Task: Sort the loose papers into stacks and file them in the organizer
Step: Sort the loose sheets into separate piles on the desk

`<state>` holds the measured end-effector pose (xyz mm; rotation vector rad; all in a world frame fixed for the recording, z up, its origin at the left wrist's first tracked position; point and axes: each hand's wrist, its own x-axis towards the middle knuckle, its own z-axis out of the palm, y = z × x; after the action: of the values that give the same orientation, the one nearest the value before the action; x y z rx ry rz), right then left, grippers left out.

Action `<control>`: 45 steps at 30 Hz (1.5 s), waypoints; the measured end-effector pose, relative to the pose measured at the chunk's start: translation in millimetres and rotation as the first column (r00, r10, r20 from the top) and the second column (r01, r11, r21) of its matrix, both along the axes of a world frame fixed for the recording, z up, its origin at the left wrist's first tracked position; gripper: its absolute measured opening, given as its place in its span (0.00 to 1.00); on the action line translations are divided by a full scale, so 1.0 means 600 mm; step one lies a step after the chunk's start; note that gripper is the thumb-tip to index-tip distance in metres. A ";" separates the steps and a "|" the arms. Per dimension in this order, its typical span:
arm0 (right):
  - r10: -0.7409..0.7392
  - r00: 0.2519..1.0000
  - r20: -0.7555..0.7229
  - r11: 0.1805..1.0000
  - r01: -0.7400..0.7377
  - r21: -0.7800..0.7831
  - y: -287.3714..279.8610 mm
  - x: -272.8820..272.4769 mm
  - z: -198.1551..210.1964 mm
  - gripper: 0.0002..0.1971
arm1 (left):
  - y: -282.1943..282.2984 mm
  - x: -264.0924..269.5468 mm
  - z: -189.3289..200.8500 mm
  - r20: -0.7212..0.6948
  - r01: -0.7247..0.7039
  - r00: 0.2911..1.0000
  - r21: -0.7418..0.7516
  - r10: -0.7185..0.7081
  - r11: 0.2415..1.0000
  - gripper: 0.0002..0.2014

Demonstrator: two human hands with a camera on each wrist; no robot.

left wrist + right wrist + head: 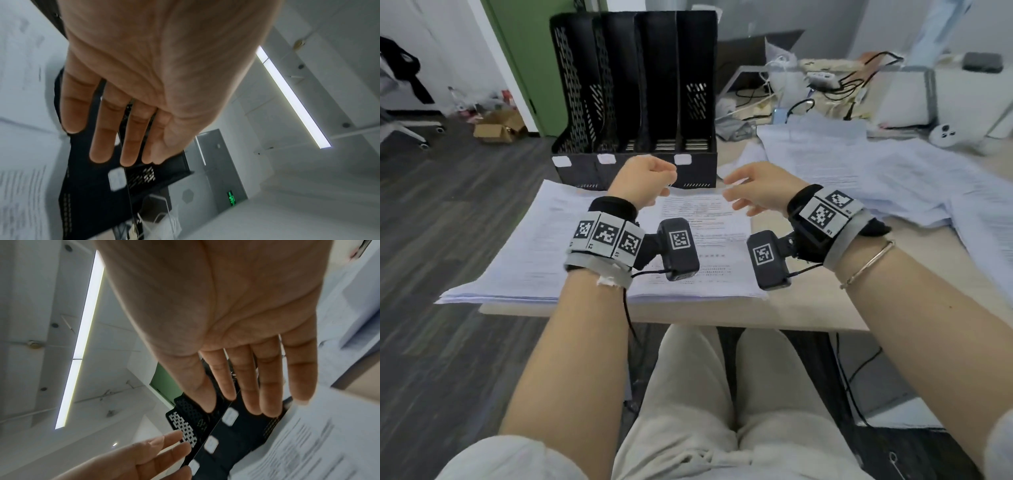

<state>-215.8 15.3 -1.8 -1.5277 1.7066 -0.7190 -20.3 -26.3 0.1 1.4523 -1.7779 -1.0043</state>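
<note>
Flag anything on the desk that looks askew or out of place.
The papers to the right of the organizer lie splayed and overlapping at angles, not squared. Behind them, cables sit tangled among clutter. The stack under the hands overhangs the desk's left edge.

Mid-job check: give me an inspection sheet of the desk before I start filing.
Surface: light wooden desk, mostly covered by papers.
Job's things: black mesh organizer upright at the back, visible slots look empty; neat paper stack in front of it; loose papers spread to the right.
Clutter: white remote-like device, grey box and mixed items behind the loose papers.
Hands: left hand and right hand hover above the stack, fingers relaxed, holding nothing.
Cables: black leads from both wrist cameras; tangled cables at back right.
Surroundings: dark wood floor, green door, cardboard box on the floor.
</note>
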 end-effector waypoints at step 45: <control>-0.234 0.972 0.033 0.964 0.236 -0.123 0.096 -0.235 -0.067 0.09 | 0.043 -0.303 -0.077 -0.186 0.194 0.971 0.266 -0.148 0.944 0.27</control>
<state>-356.6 72.7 -42.2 -1.4098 1.8798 -0.9769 -202.0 -0.7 -46.4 1.3493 -1.7153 -1.4769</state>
